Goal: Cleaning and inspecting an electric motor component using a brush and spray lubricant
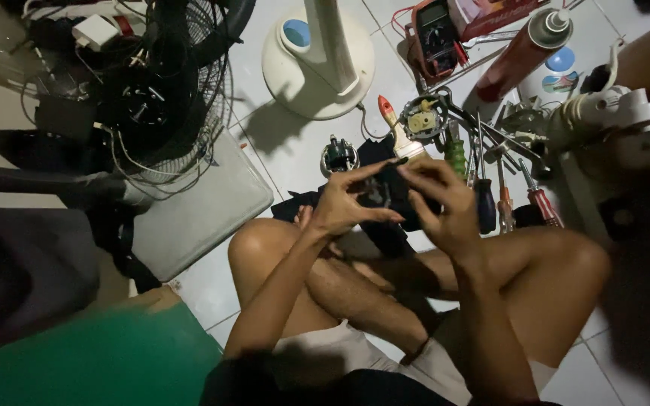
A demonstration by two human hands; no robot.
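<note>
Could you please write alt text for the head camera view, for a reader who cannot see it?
A seated person's left hand and right hand together hold a small dark part above crossed legs on a tiled floor. Screwdrivers, a multimeter, a spray can, a white fan base and a black fan grille lie around.

On the tiled floor around the work

A white fan base (317, 56) stands at top centre, a black fan grille (167, 83) to its left. A multimeter (436, 34), a red spray can (520, 53) and red-handled screwdrivers (539, 201) lie at right, a green board (92, 361) lower left
</note>
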